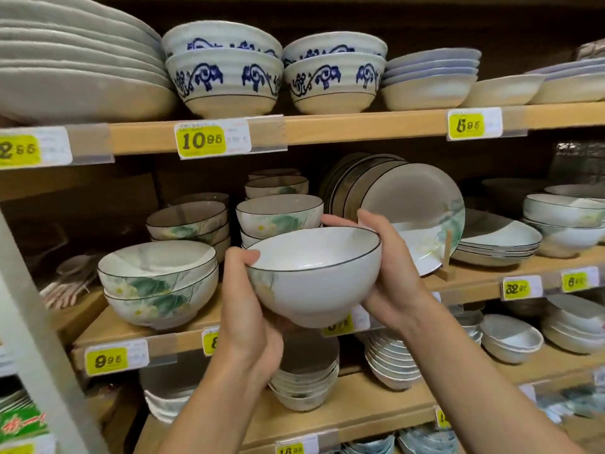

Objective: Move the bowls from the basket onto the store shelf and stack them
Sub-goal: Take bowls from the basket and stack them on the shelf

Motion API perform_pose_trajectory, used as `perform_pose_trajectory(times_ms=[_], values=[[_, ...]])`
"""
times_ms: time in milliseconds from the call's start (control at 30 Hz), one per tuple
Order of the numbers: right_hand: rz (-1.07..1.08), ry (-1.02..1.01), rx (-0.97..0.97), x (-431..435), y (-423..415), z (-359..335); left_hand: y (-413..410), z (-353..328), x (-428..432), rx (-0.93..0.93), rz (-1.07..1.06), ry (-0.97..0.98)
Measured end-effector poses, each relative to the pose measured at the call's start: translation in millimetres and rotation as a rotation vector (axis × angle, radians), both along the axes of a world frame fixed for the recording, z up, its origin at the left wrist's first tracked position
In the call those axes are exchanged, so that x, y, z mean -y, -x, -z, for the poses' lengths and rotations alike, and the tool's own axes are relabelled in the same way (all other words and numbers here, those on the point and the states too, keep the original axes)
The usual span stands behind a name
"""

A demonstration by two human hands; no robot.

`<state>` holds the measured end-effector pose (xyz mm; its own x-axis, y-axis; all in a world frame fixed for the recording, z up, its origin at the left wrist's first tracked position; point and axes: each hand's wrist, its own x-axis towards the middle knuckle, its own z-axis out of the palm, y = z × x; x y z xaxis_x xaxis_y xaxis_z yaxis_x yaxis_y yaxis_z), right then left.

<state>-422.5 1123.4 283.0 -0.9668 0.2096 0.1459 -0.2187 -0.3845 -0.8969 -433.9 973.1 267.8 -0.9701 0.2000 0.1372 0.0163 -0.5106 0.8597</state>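
Head view shows the left hand (244,290) and right hand (388,273) gripping a lotus-painted bowl (314,280) just in front of the matching stack (279,213); it is probably best lowered level and centred onto that stack.

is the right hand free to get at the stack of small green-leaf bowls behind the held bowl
Probably not yet: the right hand and left hand both grip the white black-rimmed ceramic bowl, which hangs in front of that stack of green-leaf bowls.
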Motion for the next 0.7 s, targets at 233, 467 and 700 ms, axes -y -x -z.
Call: perform_pose_trajectory(times_ms=[233,467,700], values=[[-0.111,0.129,0.066,-12,14,-1,3,-12,-9,0.014,0.000,0.075],[0.246,0.068,-0.094,-8,5,-3,-24,-2,-28,-0.198,-0.147,0.085],[0.322,-0.127,-0.251,-14,-12,11,-20,-8,-37,-0.237,-0.263,0.087]])
